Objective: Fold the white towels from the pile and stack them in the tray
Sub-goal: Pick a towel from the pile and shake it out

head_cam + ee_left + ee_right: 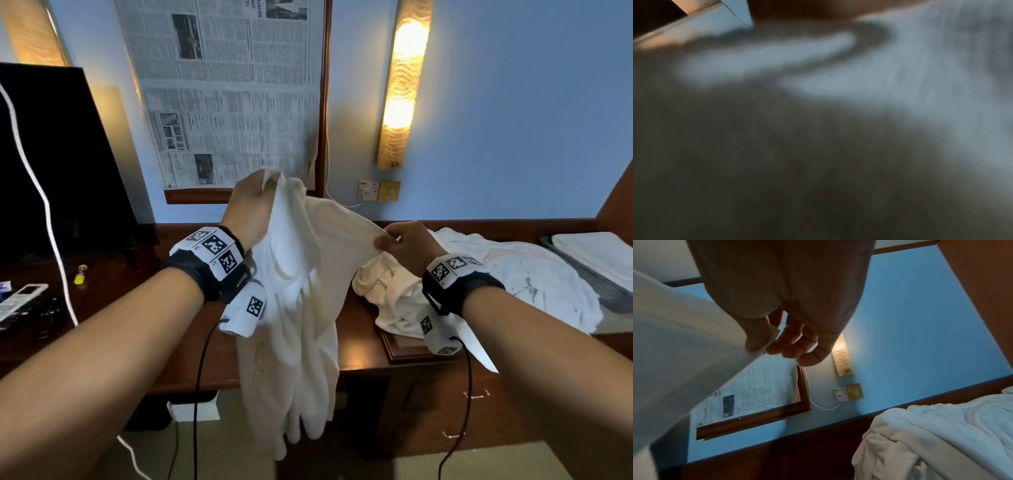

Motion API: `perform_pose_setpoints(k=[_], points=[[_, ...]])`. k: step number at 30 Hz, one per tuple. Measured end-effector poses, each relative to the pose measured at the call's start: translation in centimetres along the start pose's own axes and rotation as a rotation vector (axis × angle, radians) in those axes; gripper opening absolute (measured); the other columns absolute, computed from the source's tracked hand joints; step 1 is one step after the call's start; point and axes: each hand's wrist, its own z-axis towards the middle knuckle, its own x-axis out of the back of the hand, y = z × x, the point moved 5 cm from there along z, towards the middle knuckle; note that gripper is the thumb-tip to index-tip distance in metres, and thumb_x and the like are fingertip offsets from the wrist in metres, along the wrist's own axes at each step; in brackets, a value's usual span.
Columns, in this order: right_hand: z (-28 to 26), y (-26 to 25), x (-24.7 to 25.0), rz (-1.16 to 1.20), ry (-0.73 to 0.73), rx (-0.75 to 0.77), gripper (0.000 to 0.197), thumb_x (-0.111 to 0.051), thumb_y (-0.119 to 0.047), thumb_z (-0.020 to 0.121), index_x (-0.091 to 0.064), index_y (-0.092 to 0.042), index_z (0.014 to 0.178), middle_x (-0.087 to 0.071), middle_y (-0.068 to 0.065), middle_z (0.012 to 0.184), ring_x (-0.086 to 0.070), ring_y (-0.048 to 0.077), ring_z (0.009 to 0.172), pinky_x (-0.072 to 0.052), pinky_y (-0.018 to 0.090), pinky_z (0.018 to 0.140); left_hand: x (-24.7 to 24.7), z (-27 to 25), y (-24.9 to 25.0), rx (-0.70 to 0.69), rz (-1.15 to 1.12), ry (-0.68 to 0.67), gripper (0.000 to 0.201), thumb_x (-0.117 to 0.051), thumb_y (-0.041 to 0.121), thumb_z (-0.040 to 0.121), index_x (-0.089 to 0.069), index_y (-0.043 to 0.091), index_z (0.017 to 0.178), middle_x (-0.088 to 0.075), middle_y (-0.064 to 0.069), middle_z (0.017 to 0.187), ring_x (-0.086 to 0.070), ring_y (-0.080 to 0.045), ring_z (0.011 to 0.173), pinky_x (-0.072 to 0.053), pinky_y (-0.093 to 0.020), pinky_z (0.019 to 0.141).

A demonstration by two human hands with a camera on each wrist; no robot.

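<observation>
Above the front edge of a dark wooden table (363, 356), a white towel (294, 308) hangs in the air, raised clear of the wood so that its length can drop straight toward the floor. The left hand (248, 209) grips one upper corner, bunched high in curled fingers; the right hand (406, 243) pinches the top edge farther along between thumb and forefinger, lower down, so the cloth slopes between them. The right wrist view confirms the pinch: the thumb (756, 337) presses the hem against the first finger. The left wrist view is blurred cloth and shows nothing useful.

The hold looks like a search for the second corner, the likely prelude to spreading the towel flat for its first fold.

Just right of the hanging towel, the pile (479, 284) of unfolded towels lies rumpled on the table. At the far right a dark tray (582, 274) already carries a folded towel (596, 253). A lit wall lamp (404, 89) and pinned newspaper (222, 92) back the scene; a remote control (20, 298) lies far left.
</observation>
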Motion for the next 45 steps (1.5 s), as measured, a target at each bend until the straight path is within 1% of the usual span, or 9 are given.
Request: perform_pose_setpoints(k=[7,9,13,17,21,28,34,38,45], points=[[2.4,-5.7,5.4,0.131,0.320,0.116,0.018,-0.057,-0.007,0.093,-0.074,-0.004,0.090,-0.067,0.009,0.084,-0.059,0.022,0.079,-0.041,0.014,0.062,1.7,-0.8,3.6,-0.139,0.244,-0.728,0.024,-0.061,0.036,0.098,-0.076,0.018,0.095,-0.076,0.004,0.098,-0.069,-0.012,0.097,-0.049,-0.028,0.091],[2.7,-9.9,6.1,0.156,0.308,0.234,0.020,-0.055,-0.003,0.093,-0.074,-0.005,0.092,-0.069,0.006,0.085,-0.060,0.016,0.075,-0.042,0.007,0.062,4.5,0.8,4.9,-0.173,0.345,-0.553,0.026,-0.060,0.034,0.095,-0.074,0.012,0.095,-0.072,0.007,0.088,-0.065,-0.007,0.084,-0.046,-0.026,0.080],[2.9,-16.8,6.7,0.393,0.248,0.384,0.019,-0.055,0.001,0.093,-0.068,-0.013,0.090,-0.068,0.001,0.081,-0.067,0.019,0.076,-0.059,0.031,0.068,8.0,2.7,7.0,-0.297,0.171,-0.350,0.024,-0.062,0.013,0.096,-0.075,0.028,0.083,-0.071,0.020,0.082,-0.064,0.003,0.081,-0.047,-0.013,0.076],[2.9,-22.1,7.7,0.402,0.248,0.544,0.010,-0.062,-0.014,0.095,-0.069,-0.010,0.090,-0.070,-0.001,0.085,-0.065,0.008,0.079,-0.055,0.030,0.073,9.9,3.2,9.3,-0.352,0.053,-0.185,0.024,-0.062,0.007,0.097,-0.076,0.022,0.086,-0.072,0.017,0.076,-0.059,0.003,0.070,-0.045,-0.013,0.067],[2.6,-25.6,9.3,0.492,0.236,0.595,0.010,-0.070,-0.020,0.091,-0.073,-0.011,0.094,-0.074,0.006,0.094,-0.070,0.021,0.091,-0.057,0.042,0.086,12.2,3.7,11.7,-0.415,-0.105,0.007,0.013,-0.075,0.020,0.087,-0.081,0.030,0.084,-0.072,-0.001,0.082,-0.061,-0.010,0.079,-0.050,-0.026,0.076],[1.7,-29.0,11.2,0.526,0.142,0.713,0.012,-0.069,-0.019,0.093,-0.075,-0.016,0.082,-0.068,-0.006,0.078,-0.060,0.008,0.074,-0.052,0.032,0.072,11.9,4.2,14.8,-0.497,-0.187,0.034,0.010,-0.077,0.031,0.079,-0.077,0.030,0.069,-0.055,0.003,0.063,-0.044,-0.008,0.061,-0.038,-0.019,0.059],[1.8,-28.8,11.5,0.675,0.053,0.718,0.015,-0.065,-0.019,0.095,-0.073,-0.009,0.087,-0.067,0.004,0.080,-0.059,0.013,0.073,-0.047,0.021,0.062,10.3,4.9,16.0,-0.494,-0.237,-0.044,0.013,-0.067,0.009,0.089,-0.070,0.013,0.077,-0.061,0.018,0.059,-0.053,0.005,0.059,-0.043,-0.012,0.062],[2.2,-28.2,11.1,0.712,-0.010,0.666,0.017,-0.062,-0.020,0.096,-0.068,-0.005,0.094,-0.063,0.015,0.089,-0.059,0.026,0.081,-0.050,0.038,0.066,9.4,5.4,15.8,-0.462,-0.330,-0.084,0.015,-0.068,0.016,0.080,-0.076,0.021,0.069,-0.069,0.013,0.065,-0.062,0.004,0.063,-0.049,-0.012,0.063],[2.7,-27.3,9.3,0.842,-0.109,0.613,0.012,-0.058,-0.020,0.098,-0.061,-0.013,0.090,-0.063,0.001,0.085,-0.062,0.017,0.081,-0.053,0.034,0.065,8.7,6.5,14.0,-0.402,-0.375,-0.068,0.007,-0.074,0.019,0.072,-0.076,0.018,0.066,-0.070,0.006,0.068,-0.062,-0.007,0.065,-0.054,-0.022,0.066]])
